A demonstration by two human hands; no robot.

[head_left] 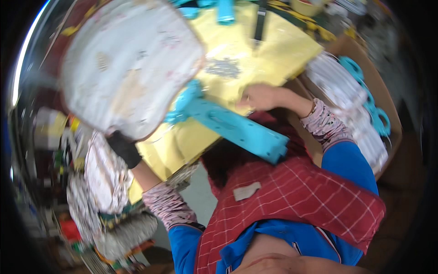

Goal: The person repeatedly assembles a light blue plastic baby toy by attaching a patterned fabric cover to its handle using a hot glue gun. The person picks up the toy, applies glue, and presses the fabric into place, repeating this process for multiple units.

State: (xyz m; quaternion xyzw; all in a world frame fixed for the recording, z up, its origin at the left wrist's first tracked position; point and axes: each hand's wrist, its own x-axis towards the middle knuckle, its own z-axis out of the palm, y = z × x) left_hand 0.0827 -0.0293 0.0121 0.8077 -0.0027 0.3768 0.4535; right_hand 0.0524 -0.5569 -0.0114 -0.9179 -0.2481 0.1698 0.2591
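Note:
My left hand [124, 150], in a dark glove, grips the near edge of a large white board [150, 86] with rounded corners and brownish stains. The board covers the left part of the yellow-topped table [292, 45]. My right hand [263, 97] is bare, its fingers curled together over the table's near edge; anything in them is too blurred to make out. Between my hands a long turquoise plastic part [232, 130] with small holes juts over the table edge towards my apron. A pile of small grey metal pieces [222, 67] lies beyond my right hand.
A black pen-shaped tool [260, 23] with a metal tip is at the far side. More turquoise parts [225, 11] lie at the back. On the right a cardboard box [396, 114] holds white wrapped bundles [337, 82] and turquoise pieces [378, 119]. Crumpled pale cloth [107, 176] is at left.

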